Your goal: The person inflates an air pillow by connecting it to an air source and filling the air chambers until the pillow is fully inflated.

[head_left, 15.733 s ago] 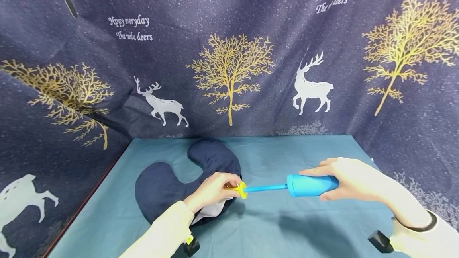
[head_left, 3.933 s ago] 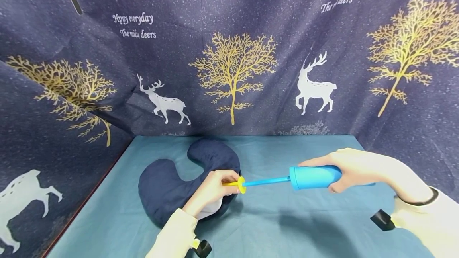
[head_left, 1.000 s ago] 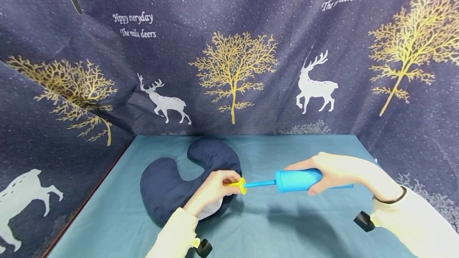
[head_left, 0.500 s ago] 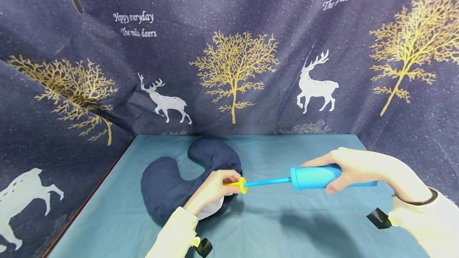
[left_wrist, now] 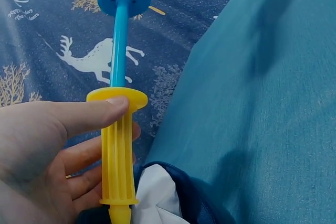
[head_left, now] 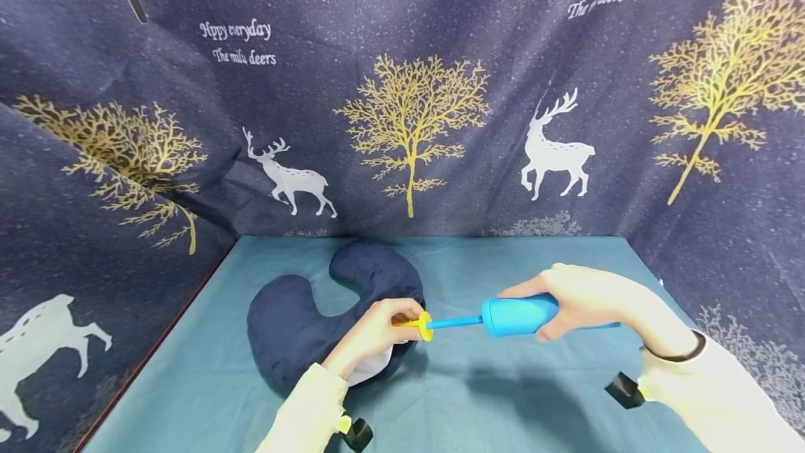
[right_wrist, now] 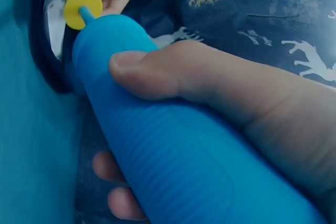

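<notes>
Ribbed blue pump barrel (head_left: 518, 314), velvety pillow (head_left: 295, 324)

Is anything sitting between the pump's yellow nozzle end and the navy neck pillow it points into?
Nothing visible. The left hand grips the yellow nozzle right at the navy pillow, beside a white patch; the tip itself runs out of view. The right hand grips the blue pump barrel.

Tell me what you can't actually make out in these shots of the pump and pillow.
- Pump nozzle tip: cut off by the left wrist view's bottom edge.
- Pillow valve: hidden under the left hand in the head view.
- Blue pump barrel rear end: covered by the right hand.
</notes>
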`<state>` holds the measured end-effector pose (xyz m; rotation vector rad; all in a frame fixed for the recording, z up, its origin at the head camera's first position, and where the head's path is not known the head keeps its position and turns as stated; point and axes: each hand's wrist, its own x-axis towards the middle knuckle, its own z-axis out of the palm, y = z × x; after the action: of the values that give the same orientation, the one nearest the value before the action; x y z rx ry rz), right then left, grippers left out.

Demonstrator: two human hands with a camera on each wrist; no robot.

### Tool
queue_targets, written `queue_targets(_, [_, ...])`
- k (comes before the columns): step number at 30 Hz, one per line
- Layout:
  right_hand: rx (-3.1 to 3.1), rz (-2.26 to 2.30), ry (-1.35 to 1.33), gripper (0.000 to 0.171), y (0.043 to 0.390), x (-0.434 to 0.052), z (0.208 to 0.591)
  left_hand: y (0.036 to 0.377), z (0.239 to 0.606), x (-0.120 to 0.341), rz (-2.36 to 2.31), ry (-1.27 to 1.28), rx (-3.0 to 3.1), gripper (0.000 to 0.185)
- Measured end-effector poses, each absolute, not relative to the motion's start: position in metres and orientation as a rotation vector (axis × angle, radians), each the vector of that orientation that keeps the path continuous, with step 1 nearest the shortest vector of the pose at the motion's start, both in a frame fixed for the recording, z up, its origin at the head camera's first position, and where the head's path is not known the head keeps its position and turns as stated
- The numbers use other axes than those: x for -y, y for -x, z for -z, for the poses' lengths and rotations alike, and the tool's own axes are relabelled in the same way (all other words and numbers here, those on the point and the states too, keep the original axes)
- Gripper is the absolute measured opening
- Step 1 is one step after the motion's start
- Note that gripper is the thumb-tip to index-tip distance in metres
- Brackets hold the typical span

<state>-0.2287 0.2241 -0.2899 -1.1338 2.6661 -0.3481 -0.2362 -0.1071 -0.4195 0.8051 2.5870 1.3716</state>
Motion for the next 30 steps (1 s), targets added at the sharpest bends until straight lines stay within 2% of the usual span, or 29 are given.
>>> queue_targets(30, [-2.73, 0.221, 1.112, 0.062, 0.247, -0.134, 0.328, 0.238, 0.424, 0.107, -1.386, -0.745, -2.57, 0.011])
